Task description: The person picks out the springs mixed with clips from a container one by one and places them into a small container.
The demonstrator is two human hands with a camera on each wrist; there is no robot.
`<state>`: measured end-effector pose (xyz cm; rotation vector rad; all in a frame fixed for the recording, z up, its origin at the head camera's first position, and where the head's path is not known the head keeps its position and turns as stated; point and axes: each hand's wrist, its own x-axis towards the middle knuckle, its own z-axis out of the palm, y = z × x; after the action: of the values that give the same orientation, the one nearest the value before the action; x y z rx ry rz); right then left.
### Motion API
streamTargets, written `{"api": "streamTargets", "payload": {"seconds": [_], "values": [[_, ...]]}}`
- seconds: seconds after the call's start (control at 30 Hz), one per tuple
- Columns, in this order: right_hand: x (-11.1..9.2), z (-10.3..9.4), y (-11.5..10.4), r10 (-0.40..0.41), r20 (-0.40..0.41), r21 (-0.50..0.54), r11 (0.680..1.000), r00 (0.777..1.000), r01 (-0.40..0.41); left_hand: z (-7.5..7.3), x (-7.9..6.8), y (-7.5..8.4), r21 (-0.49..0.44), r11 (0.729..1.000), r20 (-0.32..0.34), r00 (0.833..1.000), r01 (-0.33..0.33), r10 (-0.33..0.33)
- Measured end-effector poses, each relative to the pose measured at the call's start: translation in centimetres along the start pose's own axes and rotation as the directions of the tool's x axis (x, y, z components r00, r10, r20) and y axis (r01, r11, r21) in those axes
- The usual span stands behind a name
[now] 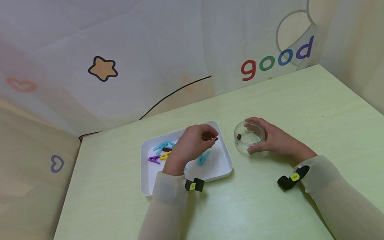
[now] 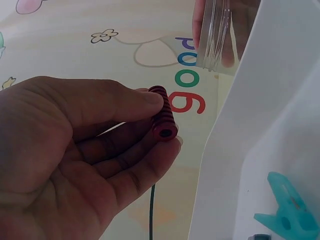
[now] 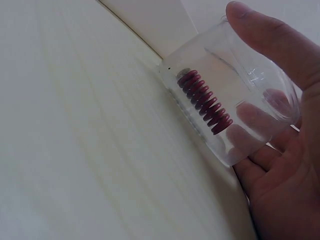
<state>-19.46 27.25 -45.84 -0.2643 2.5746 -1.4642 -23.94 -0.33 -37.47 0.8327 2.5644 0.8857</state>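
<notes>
My left hand (image 1: 190,145) is over the right part of a white tray (image 1: 145,176), pinching a dark red coil spring (image 2: 163,114) between thumb and fingers. Clear of the tray floor, the spring also shows in the head view. To the right of the tray stands a clear round jar (image 1: 247,145), open at the top. My right hand (image 1: 277,139) grips the jar from its right side, thumb near and fingers round the far side. Another red coil spring (image 3: 204,102) lies inside the jar, seen through its wall.
Inside the tray are several light blue clothespins (image 1: 203,158), a purple clothespin (image 1: 154,159), a yellow clothespin (image 1: 164,156) and a dark red piece (image 1: 166,149). My left forearm crosses the tray's front edge. A printed curtain (image 1: 161,44) hangs behind the pale green table (image 1: 112,213).
</notes>
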Motion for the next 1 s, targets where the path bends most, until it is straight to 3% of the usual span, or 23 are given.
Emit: {"api": "streamTargets", "payload": {"seconds": [0.23,1.0], "values": [[0.0,0.0,-0.1,-0.001,0.003,0.005,1.0,1.0,0.001,0.4,0.0,0.2,-0.014,1.0,-0.007,1.0,0.004,-0.004],[-0.1,-0.1,-0.2,0.013,0.002,-0.003,1.0,1.0,-0.013,1.7,0.0,0.9,-0.104,0.991,-0.039,0.996,-0.086,0.082]]}}
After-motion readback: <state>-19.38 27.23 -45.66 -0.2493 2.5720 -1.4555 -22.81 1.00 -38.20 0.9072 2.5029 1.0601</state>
